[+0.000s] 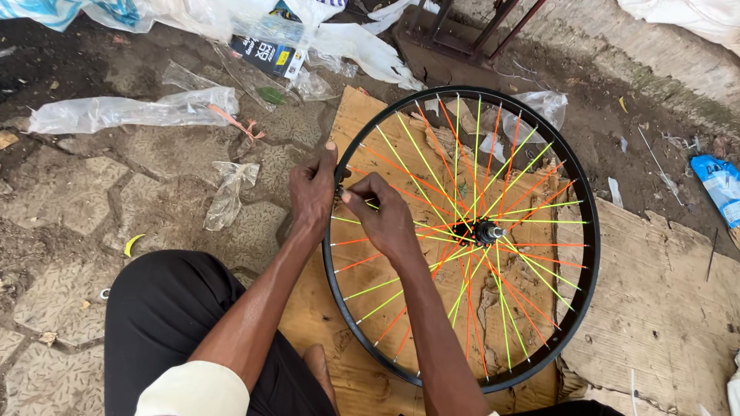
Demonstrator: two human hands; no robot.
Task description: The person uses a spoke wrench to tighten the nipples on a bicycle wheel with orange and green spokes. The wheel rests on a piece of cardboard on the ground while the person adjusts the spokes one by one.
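A black bicycle wheel rim (pixel 587 231) lies flat on torn cardboard, laced with orange and yellow-green spokes that run to a metal hub (pixel 487 230). My left hand (pixel 312 192) grips the rim's left edge, thumb pointing up. My right hand (pixel 381 212) sits just inside the rim beside it, fingers pinched on a yellow-green spoke end (pixel 370 205) where it meets the rim. The two hands touch each other. What the fingertips pinch is too small to make out.
Torn cardboard (pixel 663 323) covers stone paving under the wheel. Clear plastic bags (pixel 131 112) and wrappers lie at the left and top. A rusty metal frame (pixel 462 31) stands at the back. A blue packet (pixel 721 185) lies at the right. My black-trousered knee (pixel 169 308) is at bottom left.
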